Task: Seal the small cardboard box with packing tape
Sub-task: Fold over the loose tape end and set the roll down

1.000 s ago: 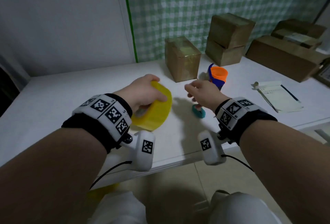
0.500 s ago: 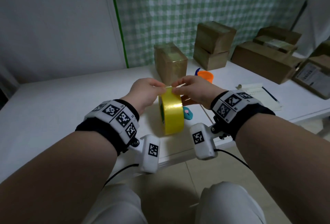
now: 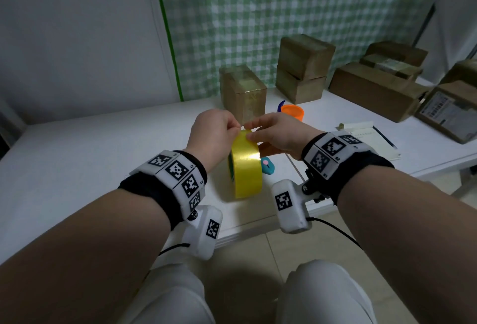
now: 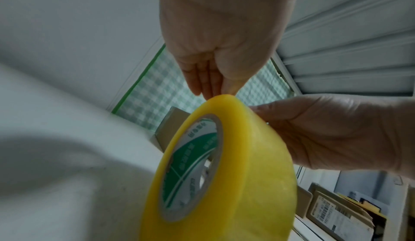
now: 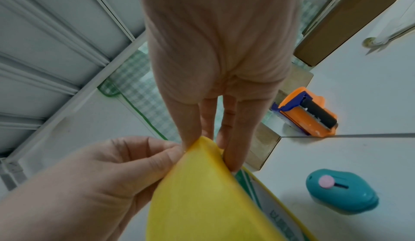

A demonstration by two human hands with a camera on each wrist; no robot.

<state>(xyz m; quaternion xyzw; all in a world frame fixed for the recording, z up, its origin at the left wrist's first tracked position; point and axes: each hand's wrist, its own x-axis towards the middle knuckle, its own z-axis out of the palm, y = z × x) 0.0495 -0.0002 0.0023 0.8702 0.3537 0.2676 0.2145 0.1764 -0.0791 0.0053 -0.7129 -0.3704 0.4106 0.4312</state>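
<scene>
A yellow roll of packing tape (image 3: pixel 246 169) stands on edge near the front of the white table (image 3: pixel 90 163). My left hand (image 3: pixel 236 127) pinches the roll's top rim with thumb and forefinger. My right hand (image 3: pixel 251 132) grips the top of the roll from the other side, thumb on one face and fingers on the other. In the right wrist view the left hand (image 5: pixel 112 173) pinches the tape roll (image 5: pixel 202 200) at its top edge. The small cardboard box (image 3: pixel 244 94) stands upright just behind both hands, untouched.
An orange tape dispenser (image 3: pixel 291 112) sits right of the small box, and a teal cutter (image 3: pixel 268 166) lies beside the roll. Stacked cardboard boxes (image 3: pixel 302 71) and larger cartons (image 3: pixel 374 89) line the back right. A notebook (image 3: pixel 369 138) lies at the right.
A second ago my left hand alone held the tilted roll. The right hand has since come onto it, and the roll now stands on edge with both hands at its top.
</scene>
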